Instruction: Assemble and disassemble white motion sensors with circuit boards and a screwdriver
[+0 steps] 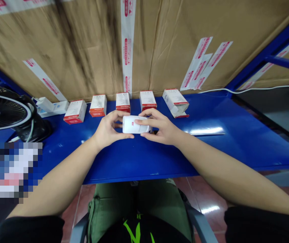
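White plastic device (136,124) is sitting in both hands at centre frame. Left hand (108,129) is cupping its left end, fingers (116,114) curling over the top, thumb underneath. Right hand (160,126) is closed on its right end, fingers (144,122) lying across the face. Five white-and-red cartons (122,102) are standing just beyond on the blue metal bench (139,165); black fan (2,111) is sitting far left.

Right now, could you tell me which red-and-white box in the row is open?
The rightmost box: its end gapes open, unlike the four closed boxes to its left.
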`<state>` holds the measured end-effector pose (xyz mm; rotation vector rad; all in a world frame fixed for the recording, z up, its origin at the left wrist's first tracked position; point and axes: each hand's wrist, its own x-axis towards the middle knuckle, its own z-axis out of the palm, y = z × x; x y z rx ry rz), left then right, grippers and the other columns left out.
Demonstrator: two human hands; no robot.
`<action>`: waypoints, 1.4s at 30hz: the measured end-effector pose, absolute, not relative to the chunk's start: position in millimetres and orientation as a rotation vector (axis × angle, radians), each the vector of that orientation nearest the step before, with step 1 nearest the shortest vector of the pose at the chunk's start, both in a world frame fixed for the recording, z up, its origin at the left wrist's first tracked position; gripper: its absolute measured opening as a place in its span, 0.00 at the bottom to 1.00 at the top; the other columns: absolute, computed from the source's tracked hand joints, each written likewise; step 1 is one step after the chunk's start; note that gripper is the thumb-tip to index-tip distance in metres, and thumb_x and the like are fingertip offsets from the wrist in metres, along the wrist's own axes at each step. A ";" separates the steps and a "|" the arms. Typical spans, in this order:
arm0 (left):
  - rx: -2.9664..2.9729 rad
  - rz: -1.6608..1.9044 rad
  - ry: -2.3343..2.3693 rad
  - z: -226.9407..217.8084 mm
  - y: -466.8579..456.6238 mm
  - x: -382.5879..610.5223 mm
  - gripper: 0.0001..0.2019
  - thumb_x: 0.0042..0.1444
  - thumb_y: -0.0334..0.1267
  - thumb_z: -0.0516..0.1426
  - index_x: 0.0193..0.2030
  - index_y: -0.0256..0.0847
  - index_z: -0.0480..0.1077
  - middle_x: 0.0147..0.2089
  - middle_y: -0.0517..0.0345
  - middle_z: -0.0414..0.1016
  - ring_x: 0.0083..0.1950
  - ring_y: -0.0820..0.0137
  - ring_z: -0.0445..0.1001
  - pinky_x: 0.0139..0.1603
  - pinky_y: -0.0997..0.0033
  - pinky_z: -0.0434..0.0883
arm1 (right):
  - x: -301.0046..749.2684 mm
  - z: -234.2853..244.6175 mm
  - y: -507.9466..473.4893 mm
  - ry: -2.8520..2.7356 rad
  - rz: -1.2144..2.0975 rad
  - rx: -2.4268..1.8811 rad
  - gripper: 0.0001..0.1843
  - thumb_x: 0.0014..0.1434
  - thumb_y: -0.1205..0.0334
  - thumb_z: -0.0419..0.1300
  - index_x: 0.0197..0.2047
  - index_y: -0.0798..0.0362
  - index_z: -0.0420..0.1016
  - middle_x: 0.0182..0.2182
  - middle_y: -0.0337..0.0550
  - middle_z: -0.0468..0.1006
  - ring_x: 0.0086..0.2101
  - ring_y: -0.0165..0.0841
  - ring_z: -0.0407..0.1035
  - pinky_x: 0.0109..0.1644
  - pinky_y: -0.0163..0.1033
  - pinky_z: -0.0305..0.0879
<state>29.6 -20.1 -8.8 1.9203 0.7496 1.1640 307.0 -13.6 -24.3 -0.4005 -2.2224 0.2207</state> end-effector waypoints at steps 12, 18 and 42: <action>1.626 0.953 0.678 -22.3 -8.1 29.9 0.34 0.43 0.40 0.82 0.51 0.47 0.69 0.53 0.54 0.83 0.45 0.63 0.87 0.40 0.64 0.86 | 297.6 -16.5 -25.9 -2.016 0.267 -0.669 0.32 0.61 0.52 0.77 0.65 0.46 0.75 0.56 0.51 0.85 0.55 0.49 0.82 0.58 0.56 0.82; 1.556 0.995 0.701 -20.8 -3.1 29.3 0.29 0.42 0.43 0.82 0.46 0.43 0.74 0.45 0.55 0.87 0.40 0.65 0.87 0.41 0.65 0.86 | 293.6 -18.1 -25.2 -1.873 0.503 -0.658 0.28 0.59 0.45 0.79 0.57 0.47 0.80 0.53 0.50 0.87 0.52 0.45 0.83 0.54 0.52 0.84; 1.437 0.958 0.684 -16.2 -5.2 30.5 0.27 0.42 0.39 0.83 0.50 0.44 0.84 0.50 0.53 0.89 0.41 0.66 0.88 0.45 0.64 0.87 | 292.6 -20.9 -22.8 -1.766 0.717 -0.726 0.27 0.59 0.46 0.80 0.58 0.45 0.86 0.54 0.48 0.88 0.53 0.45 0.84 0.56 0.54 0.85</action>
